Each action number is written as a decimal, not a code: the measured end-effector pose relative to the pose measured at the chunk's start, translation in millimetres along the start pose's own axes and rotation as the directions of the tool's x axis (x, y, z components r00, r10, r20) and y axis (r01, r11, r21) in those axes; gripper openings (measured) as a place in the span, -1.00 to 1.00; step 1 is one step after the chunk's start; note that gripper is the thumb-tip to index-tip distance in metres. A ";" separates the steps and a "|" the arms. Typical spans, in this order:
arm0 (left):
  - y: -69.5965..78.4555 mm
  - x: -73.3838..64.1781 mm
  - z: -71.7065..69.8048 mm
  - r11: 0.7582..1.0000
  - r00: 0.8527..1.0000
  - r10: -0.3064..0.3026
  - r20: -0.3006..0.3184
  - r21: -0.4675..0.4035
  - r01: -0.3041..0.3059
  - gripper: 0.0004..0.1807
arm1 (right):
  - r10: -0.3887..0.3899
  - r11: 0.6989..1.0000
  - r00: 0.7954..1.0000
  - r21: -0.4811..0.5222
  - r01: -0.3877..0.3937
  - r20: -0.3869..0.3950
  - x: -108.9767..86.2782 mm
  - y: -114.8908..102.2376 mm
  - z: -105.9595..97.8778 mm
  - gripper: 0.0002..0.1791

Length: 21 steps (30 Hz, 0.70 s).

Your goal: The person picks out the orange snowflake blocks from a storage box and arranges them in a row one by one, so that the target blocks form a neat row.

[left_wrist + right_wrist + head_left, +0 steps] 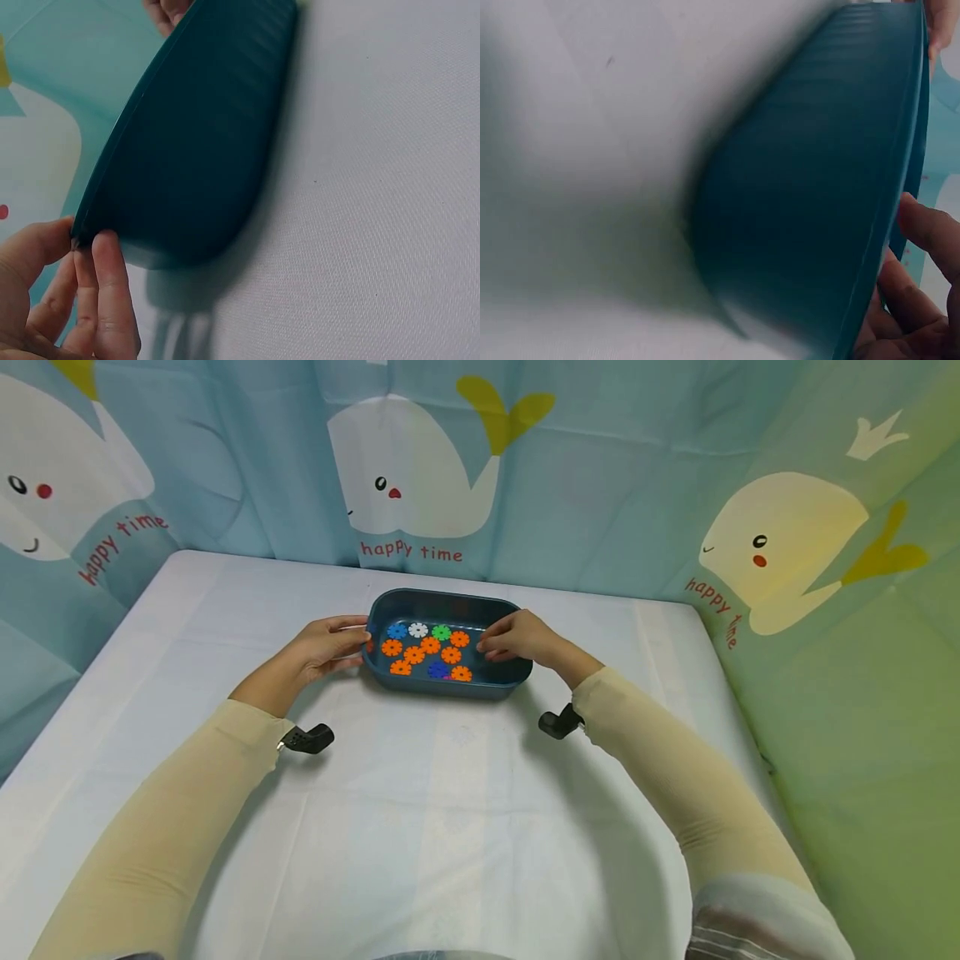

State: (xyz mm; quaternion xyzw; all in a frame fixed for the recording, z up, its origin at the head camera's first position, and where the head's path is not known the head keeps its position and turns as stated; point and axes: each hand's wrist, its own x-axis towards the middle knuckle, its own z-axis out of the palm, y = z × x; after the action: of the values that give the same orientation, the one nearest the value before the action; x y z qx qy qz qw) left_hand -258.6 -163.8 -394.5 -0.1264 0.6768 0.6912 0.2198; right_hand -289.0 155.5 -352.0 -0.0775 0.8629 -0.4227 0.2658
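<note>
A dark teal plastic basin stands on the white table, and snowflake-shaped plastic discs lie across its floor. Several are orange, like the orange disc; others are a light blue disc, a white disc, a green disc and a dark blue disc. My left hand grips the basin's left end, thumb at the rim and fingers on the outer wall. Over the right end reaches my right hand, fingers bent inside the basin; I cannot tell whether a disc is between them.
The white table spreads out in front of the basin. Behind it hangs a light blue curtain with whale prints, and a green curtain hangs at the right. A black wrist mount juts from the left sleeve, another black mount from the right.
</note>
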 end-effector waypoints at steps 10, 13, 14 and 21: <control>0.7 -0.4 -0.6 1.000 1.000 0.002 -0.001 -0.002 -0.002 -0.40 | -0.008 0.997 0.999 -0.080 0.013 0.053 11.9 3.7 19.7 -0.69; 0.3 0.2 -0.7 1.000 1.000 -0.001 -0.005 -0.001 0.001 -0.40 | -0.011 0.994 0.999 -0.107 0.017 0.053 14.8 5.8 23.7 -0.70; 0.1 0.3 -0.7 1.000 1.000 -0.002 -0.006 -0.001 0.002 -0.40 | -0.011 0.993 0.999 -0.117 0.017 0.049 15.6 6.2 24.9 -0.70; -1.1 -0.2 -0.6 1.000 1.000 0.005 -0.001 0.004 -0.005 -0.39 | 0.004 0.985 1.000 -0.170 -0.006 -0.011 19.0 7.4 32.5 -0.73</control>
State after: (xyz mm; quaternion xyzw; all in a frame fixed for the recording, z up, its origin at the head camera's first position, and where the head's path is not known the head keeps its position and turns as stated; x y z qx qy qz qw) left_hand -258.0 -164.4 -395.5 -0.1246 0.6785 0.6904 0.2177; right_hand -287.4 131.0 -381.5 -0.0954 0.8974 -0.3473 0.2548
